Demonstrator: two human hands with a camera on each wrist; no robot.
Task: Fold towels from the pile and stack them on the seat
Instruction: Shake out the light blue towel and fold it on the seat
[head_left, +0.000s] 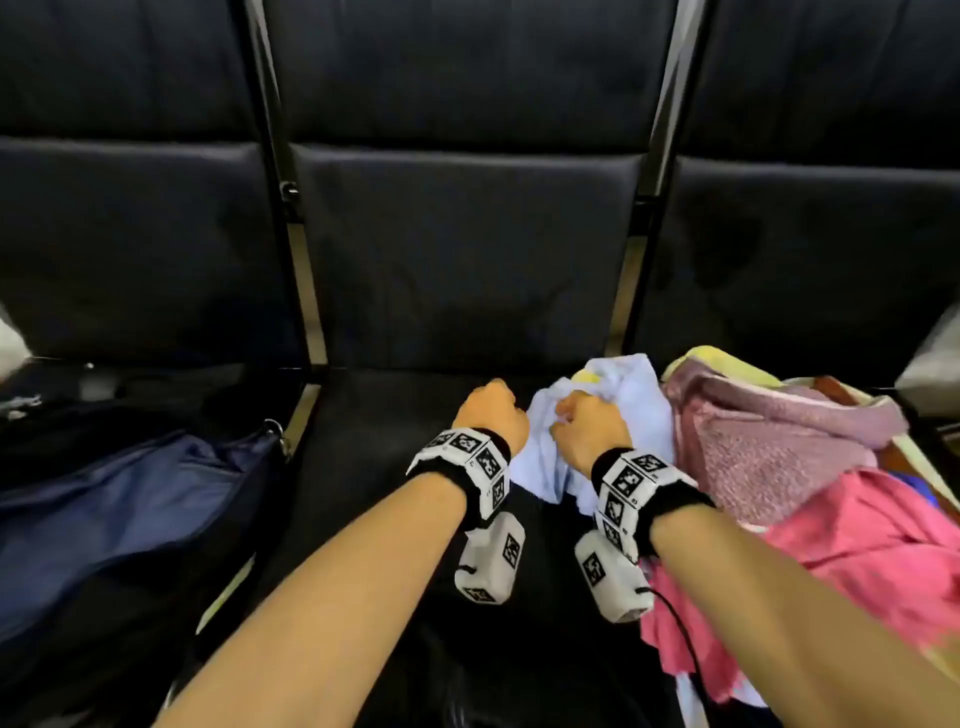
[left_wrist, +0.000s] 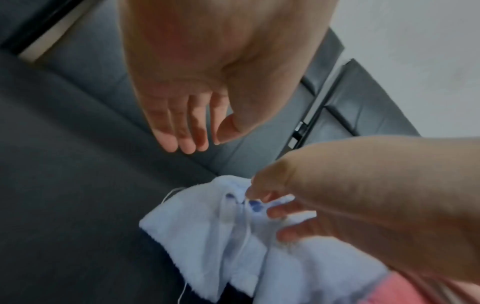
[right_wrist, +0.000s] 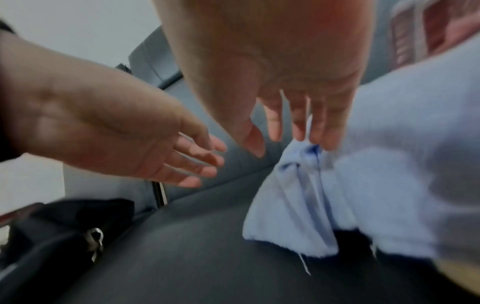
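My right hand (head_left: 589, 434) pinches the blue towel (head_left: 618, 410), which lies bunched at the pile's (head_left: 779, 452) edge on the seat (head_left: 395, 509). My left hand (head_left: 491, 415) hovers beside it, fingers slack, holding nothing. I'd take a second corner, then spread it flat before folding.

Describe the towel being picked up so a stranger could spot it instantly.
Find the middle dark seat of the row; a heap of towels spills onto its right edge. The light blue towel is at the heap's left, under the right hand. It is the only pale blue one, beside mauve and pink neighbours.
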